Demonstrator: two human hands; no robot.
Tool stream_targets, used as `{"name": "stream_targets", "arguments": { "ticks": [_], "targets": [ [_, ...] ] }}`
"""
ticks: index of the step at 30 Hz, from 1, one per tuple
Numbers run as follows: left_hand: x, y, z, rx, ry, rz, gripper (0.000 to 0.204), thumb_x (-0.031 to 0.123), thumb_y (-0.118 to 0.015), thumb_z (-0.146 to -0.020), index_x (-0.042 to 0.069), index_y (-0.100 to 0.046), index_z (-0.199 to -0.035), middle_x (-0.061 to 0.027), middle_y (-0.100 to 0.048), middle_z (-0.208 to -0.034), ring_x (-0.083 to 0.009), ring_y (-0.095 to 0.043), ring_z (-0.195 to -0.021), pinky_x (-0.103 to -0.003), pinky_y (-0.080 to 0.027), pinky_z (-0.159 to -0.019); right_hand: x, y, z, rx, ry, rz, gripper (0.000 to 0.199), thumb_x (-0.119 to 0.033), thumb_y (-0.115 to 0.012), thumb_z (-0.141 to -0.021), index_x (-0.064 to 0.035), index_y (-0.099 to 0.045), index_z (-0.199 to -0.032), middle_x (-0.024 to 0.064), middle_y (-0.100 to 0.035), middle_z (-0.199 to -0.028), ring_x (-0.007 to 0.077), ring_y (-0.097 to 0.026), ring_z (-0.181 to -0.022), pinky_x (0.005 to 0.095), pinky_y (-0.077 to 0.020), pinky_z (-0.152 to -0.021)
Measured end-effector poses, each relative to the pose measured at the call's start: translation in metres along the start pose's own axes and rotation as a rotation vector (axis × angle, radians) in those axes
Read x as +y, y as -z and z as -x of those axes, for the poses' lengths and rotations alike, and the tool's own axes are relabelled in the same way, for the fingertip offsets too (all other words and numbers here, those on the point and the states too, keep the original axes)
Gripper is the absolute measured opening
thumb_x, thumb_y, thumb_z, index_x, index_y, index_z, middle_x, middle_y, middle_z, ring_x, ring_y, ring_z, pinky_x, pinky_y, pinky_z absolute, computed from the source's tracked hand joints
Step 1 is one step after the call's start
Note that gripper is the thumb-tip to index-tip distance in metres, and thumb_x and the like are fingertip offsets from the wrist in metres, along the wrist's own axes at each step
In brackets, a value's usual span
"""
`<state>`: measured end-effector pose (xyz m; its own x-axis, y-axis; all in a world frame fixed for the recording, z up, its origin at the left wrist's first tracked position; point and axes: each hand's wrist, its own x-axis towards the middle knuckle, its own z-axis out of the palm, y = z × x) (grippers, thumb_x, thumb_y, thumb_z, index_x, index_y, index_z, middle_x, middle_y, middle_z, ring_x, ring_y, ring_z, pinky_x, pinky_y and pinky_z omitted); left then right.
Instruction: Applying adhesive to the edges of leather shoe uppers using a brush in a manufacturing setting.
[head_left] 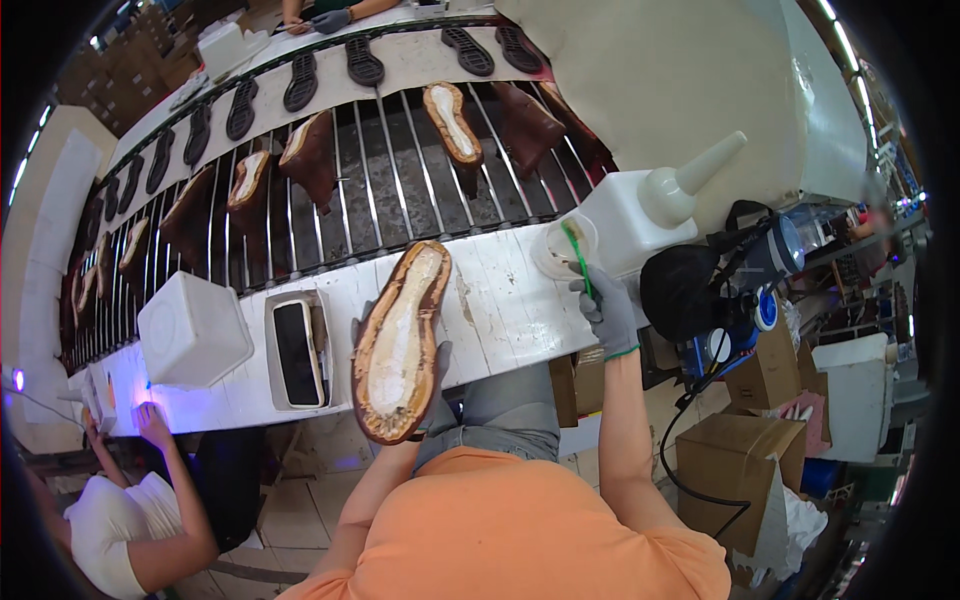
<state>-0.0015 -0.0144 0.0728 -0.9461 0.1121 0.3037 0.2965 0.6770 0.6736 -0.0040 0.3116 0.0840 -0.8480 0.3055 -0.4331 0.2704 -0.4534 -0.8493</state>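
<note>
My left hand (440, 368), in a grey glove, holds a brown shoe upper (398, 345) from beneath. The upper is bottom up, showing its pale insole and a tan rim, and it hangs over the near edge of the white bench (495, 310). In my gloved right hand (608, 318) is a thin green brush (579, 258), fingers closed round its handle. The brush's tip is at a translucent cup (548, 254) standing on the bench; whether it touches liquid I cannot tell.
Beyond the bench a conveyor of metal rods (385, 165) carries brown uppers, with black soles (303, 82) behind. A white bottle (625, 215), a phone in a tray (296, 352) and a white container (195, 330) stand around. Co-workers' hands show at left (152, 425) and top (330, 20).
</note>
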Motion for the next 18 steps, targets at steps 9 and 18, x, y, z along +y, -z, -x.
{"name": "stream_targets", "arguments": {
  "ticks": [9, 18],
  "targets": [
    [0.020, -0.019, -0.007, 0.125, -0.171, 0.047, 0.065, 0.034, -0.062, -0.094, 0.012, -0.035, -0.148, -0.0087, -0.041, -0.150, -0.0253, -0.037, -0.138, -0.044, -0.023, -0.118, -0.049, -0.091, 0.041, -0.252, 0.305, 0.263, 0.022, -0.011, -0.063, -0.089, 0.0015, -0.073, -0.104, 0.0000, -0.064, -0.074, 0.0016, -0.049, -0.063, 0.0176, -0.0374, -0.055],
    [0.002, -0.048, 0.009, 0.259, -0.226, 0.243, 0.063, 0.027, -0.067, -0.090, 0.009, -0.037, -0.142, -0.0123, -0.044, -0.146, -0.0294, -0.042, -0.133, -0.051, -0.026, -0.115, -0.027, -0.110, 0.107, -0.527, 0.305, 0.586, 0.027, 0.005, -0.073, -0.077, -0.0025, -0.076, -0.103, 0.0066, -0.071, -0.088, 0.0104, -0.063, -0.078, 0.0232, -0.0477, -0.068]
  ]
}}
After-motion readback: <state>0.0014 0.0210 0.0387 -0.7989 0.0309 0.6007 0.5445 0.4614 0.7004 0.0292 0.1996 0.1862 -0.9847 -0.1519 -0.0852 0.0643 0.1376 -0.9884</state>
